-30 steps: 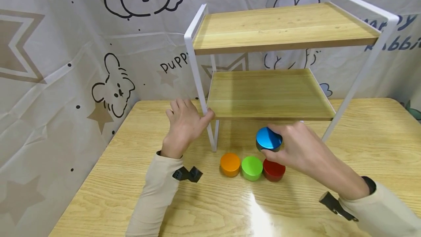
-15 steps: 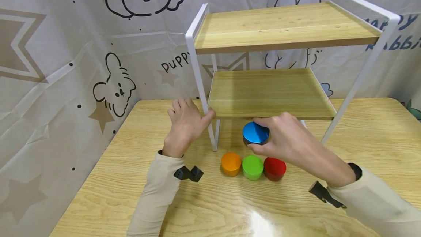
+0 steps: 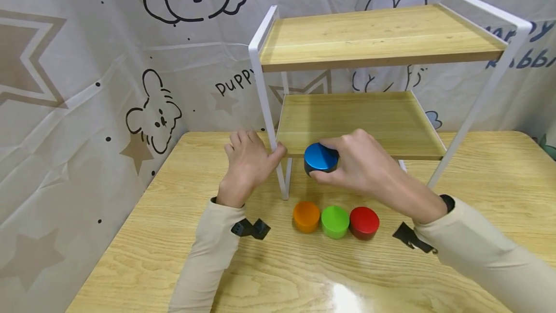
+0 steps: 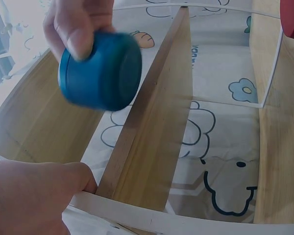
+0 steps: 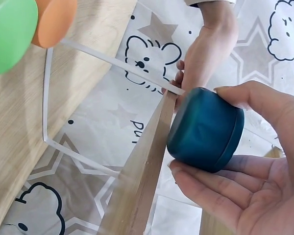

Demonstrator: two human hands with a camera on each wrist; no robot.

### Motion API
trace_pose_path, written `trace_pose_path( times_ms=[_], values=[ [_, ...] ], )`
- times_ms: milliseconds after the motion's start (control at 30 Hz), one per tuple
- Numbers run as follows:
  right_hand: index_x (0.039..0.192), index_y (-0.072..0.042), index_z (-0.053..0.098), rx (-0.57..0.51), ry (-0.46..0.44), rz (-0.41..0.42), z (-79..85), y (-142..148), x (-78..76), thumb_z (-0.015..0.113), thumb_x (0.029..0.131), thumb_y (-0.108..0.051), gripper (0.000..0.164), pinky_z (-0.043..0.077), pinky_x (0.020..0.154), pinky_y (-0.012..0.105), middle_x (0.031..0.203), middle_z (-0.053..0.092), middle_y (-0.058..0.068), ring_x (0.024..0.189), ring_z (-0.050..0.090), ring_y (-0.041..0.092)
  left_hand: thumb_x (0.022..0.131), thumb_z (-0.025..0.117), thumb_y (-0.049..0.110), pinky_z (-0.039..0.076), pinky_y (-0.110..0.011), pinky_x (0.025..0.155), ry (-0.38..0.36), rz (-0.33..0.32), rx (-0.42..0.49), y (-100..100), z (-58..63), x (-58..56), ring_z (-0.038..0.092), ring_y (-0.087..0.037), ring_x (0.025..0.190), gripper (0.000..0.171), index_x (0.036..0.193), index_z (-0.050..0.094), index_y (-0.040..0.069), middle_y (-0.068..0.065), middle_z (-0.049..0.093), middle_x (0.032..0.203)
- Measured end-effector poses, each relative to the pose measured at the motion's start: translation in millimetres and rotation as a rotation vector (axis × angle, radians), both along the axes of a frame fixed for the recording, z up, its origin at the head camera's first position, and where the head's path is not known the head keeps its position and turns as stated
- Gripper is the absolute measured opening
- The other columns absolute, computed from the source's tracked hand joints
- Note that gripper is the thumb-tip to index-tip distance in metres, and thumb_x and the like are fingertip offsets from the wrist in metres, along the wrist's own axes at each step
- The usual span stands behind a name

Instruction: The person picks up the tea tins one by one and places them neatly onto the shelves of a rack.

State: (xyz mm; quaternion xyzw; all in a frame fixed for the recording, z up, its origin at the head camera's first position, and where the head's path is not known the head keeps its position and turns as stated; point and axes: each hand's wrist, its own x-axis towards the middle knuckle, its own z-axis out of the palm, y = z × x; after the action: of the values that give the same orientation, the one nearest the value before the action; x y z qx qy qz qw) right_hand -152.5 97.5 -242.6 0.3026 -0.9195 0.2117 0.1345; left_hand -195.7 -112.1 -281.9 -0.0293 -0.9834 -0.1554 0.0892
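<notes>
My right hand (image 3: 367, 165) pinches a round blue tin (image 3: 320, 158) between thumb and fingers, at the front edge of the lower board (image 3: 360, 115) of a two-tier shelf rack. In the right wrist view the tin's smooth side (image 5: 203, 129) faces the camera, tilted, with the fingers beneath it. My left hand (image 3: 248, 165) grips the rack's white left post (image 3: 266, 98), its thumb across the post at the lower board's level. On the table in front of the rack stand an orange tin (image 3: 306, 217), a green tin (image 3: 335, 221) and a red tin (image 3: 364, 223), in a row.
The upper board (image 3: 382, 35) spans above the lower one. The rack's white right post (image 3: 478, 105) stands beyond my right forearm. A printed cloth (image 3: 208, 62) hangs behind and to the left of the wooden table (image 3: 269, 279).
My right hand has carried the blue tin left and upward, from above the red tin to the lower board's front edge. The left hand stays on the post.
</notes>
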Motion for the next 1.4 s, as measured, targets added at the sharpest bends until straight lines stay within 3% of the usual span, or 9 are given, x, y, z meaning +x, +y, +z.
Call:
trace_pose_path(
  times_ms=[133, 267, 433, 600, 833, 1000, 1233, 1400],
  values=[
    [0.087, -0.003, 0.067, 0.001, 0.011, -0.004, 6.4, -8.1, -11.2, 0.077, 0.075, -0.027, 0.029, 0.045, 0.053, 0.026, 0.067, 0.060, 0.004, 0.057, 0.054, 0.015, 0.090, 0.042, 0.050, 0.025, -0.044, 0.080, -0.003, 0.000, 0.004, 0.0, 0.4, -0.4, 0.033, -0.035, 0.093, 0.055, 0.100, 0.043, -0.004, -0.016, 0.036, 0.095],
    [0.099, 0.003, 0.069, 0.005, -0.003, 0.021, 13.8, -14.8, -24.0, 0.077, 0.075, -0.025, 0.038, 0.051, 0.057, 0.028, 0.079, 0.068, 0.011, 0.063, 0.061, 0.019, 0.091, 0.041, 0.051, 0.025, -0.045, 0.083, -0.023, 0.008, 0.001, -0.2, 0.4, -0.9, 0.032, -0.036, 0.097, 0.057, 0.104, 0.043, -0.004, -0.017, 0.036, 0.098],
    [0.113, 0.008, 0.065, 0.016, -0.102, 0.022, 21.7, -21.5, -38.6, 0.077, 0.076, -0.025, 0.051, 0.054, 0.062, 0.028, 0.095, 0.070, 0.019, 0.071, 0.065, 0.021, 0.092, 0.041, 0.052, 0.025, -0.046, 0.085, -0.044, 0.007, 0.004, -0.1, 0.5, -1.5, 0.032, -0.037, 0.100, 0.059, 0.108, 0.042, -0.005, -0.018, 0.036, 0.102],
    [0.105, 0.004, 0.068, 0.046, -0.132, 0.003, 20.3, -25.9, -47.5, 0.075, 0.076, -0.026, 0.042, 0.049, 0.058, 0.026, 0.082, 0.069, 0.012, 0.063, 0.060, 0.018, 0.092, 0.041, 0.052, 0.025, -0.046, 0.085, -0.053, 0.009, 0.006, -0.3, -0.2, -1.6, 0.032, -0.036, 0.100, 0.059, 0.108, 0.043, -0.005, -0.017, 0.036, 0.101],
    [0.087, -0.001, 0.067, 0.057, -0.090, -0.007, 15.2, -27.1, -53.5, 0.075, 0.075, -0.025, 0.028, 0.046, 0.055, 0.027, 0.069, 0.062, 0.007, 0.059, 0.055, 0.017, 0.092, 0.040, 0.051, 0.025, -0.045, 0.085, -0.049, 0.006, 0.000, 0.0, -0.3, -2.0, 0.032, -0.036, 0.098, 0.058, 0.107, 0.043, -0.005, -0.017, 0.036, 0.100],
    [0.082, -0.003, 0.066, 0.060, -0.089, -0.022, 14.8, -26.9, -55.6, 0.074, 0.075, -0.027, 0.027, 0.046, 0.056, 0.029, 0.068, 0.062, 0.006, 0.059, 0.055, 0.018, 0.092, 0.040, 0.050, 0.026, -0.046, 0.086, -0.045, 0.010, 0.006, -0.3, 0.3, -2.3, 0.033, -0.036, 0.098, 0.058, 0.106, 0.044, -0.005, -0.018, 0.037, 0.102],
    [0.085, -0.002, 0.067, 0.051, -0.116, -0.027, 14.5, -27.7, -56.1, 0.075, 0.076, -0.029, 0.030, 0.048, 0.058, 0.030, 0.072, 0.064, 0.008, 0.062, 0.057, 0.019, 0.092, 0.041, 0.050, 0.026, -0.046, 0.086, -0.045, 0.014, 0.016, -0.5, 0.2, -2.2, 0.032, -0.036, 0.099, 0.058, 0.107, 0.044, -0.005, -0.018, 0.037, 0.102],
    [0.097, 0.002, 0.068, 0.046, -0.151, -0.026, 14.7, -27.2, -55.4, 0.078, 0.077, -0.029, 0.039, 0.053, 0.065, 0.032, 0.082, 0.067, 0.012, 0.070, 0.062, 0.021, 0.092, 0.040, 0.051, 0.026, -0.046, 0.085, -0.038, 0.007, 0.009, -0.4, 0.4, -2.0, 0.032, -0.036, 0.098, 0.059, 0.107, 0.043, -0.006, -0.018, 0.037, 0.101]
  ],
)
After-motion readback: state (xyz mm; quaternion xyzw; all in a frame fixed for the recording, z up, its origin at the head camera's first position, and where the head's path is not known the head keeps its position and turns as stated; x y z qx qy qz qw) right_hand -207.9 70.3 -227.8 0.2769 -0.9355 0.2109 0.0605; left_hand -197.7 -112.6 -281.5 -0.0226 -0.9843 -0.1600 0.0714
